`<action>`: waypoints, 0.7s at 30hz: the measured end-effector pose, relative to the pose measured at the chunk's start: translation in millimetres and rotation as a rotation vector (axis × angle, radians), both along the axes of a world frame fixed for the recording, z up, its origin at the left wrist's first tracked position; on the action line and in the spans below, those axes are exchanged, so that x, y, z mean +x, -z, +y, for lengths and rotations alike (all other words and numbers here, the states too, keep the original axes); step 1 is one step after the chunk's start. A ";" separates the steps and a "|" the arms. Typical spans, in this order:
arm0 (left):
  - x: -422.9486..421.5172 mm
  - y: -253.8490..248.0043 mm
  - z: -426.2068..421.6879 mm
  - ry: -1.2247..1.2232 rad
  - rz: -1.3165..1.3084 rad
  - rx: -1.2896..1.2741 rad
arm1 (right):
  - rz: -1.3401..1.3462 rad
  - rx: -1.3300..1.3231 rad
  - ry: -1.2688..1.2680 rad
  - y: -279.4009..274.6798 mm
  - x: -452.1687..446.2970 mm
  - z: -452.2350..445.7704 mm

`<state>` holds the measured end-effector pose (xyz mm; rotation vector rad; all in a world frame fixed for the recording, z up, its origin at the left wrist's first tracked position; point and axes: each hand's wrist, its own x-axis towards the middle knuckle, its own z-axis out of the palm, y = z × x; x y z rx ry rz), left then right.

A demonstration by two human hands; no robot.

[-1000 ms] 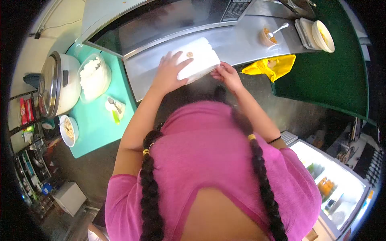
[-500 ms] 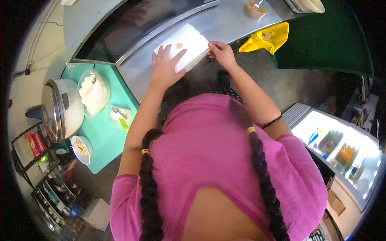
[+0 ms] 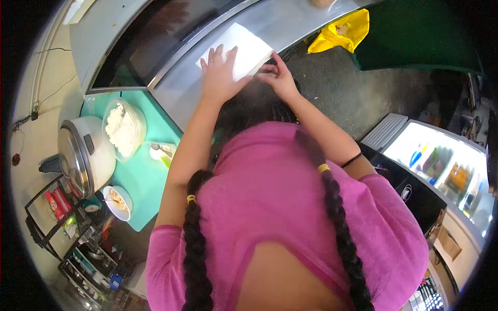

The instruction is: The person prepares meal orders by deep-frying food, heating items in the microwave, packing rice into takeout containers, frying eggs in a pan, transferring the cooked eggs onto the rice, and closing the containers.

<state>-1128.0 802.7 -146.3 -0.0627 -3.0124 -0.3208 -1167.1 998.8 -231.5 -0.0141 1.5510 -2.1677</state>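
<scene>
A flat white rectangular stack of what looks like paper [image 3: 252,47] lies on the metal counter, with thin layers showing along its right edge. My left hand [image 3: 220,78] rests on its near left part, fingers spread flat on top and thumb by the near edge. My right hand [image 3: 281,80] is at the right corner, its fingers apart, the index finger reaching to the corner and the others by the near edge. Whether those fingers pinch any sheet I cannot tell.
Left on a green mat [image 3: 137,184] are a tub of white rice [image 3: 124,129], a bowl of food [image 3: 118,202] and a small dish with a spoon [image 3: 163,151]. A rice cooker [image 3: 93,155] stands beside them. A yellow bag [image 3: 347,33] is right of the counter [image 3: 174,98].
My right hand has gone from pinching the stack's right edge to spread fingers by its corner. My left hand now covers where a small round brown mark showed. The view has shifted slightly.
</scene>
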 end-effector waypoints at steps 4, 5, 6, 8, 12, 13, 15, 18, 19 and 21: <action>-0.5 7.4 -4.6 0.017 0.016 0.034 | 0.117 0.014 0.087 8.4 4.4 -10.6; -2.1 6.5 -5.7 0.010 0.000 0.049 | 0.138 0.079 0.096 7.2 3.0 -13.3; -1.7 5.6 -6.6 0.017 -0.001 0.047 | 0.157 0.143 0.105 6.0 3.2 -15.3; -0.5 1.4 -7.9 0.037 -0.042 0.042 | 0.165 0.161 0.122 5.4 4.6 -17.3; -2.3 2.9 -11.4 0.060 -0.061 0.027 | 0.193 0.266 0.143 5.0 3.6 -18.7; -2.8 2.6 -10.9 0.062 -0.043 0.036 | 0.191 0.264 0.145 7.3 4.2 -19.1; -4.7 0.5 -11.5 0.069 -0.023 0.043 | 0.195 0.198 0.158 10.7 3.6 -19.9; -6.0 -4.2 -11.7 0.086 -0.043 0.052 | 0.197 0.242 0.160 12.4 2.9 -20.0; -5.7 -4.7 -11.3 0.083 -0.044 0.049 | 0.196 0.243 0.164 12.0 3.6 -20.5; -6.5 -6.1 -11.0 0.087 -0.044 0.045 | 0.202 0.252 0.186 11.5 3.5 -22.8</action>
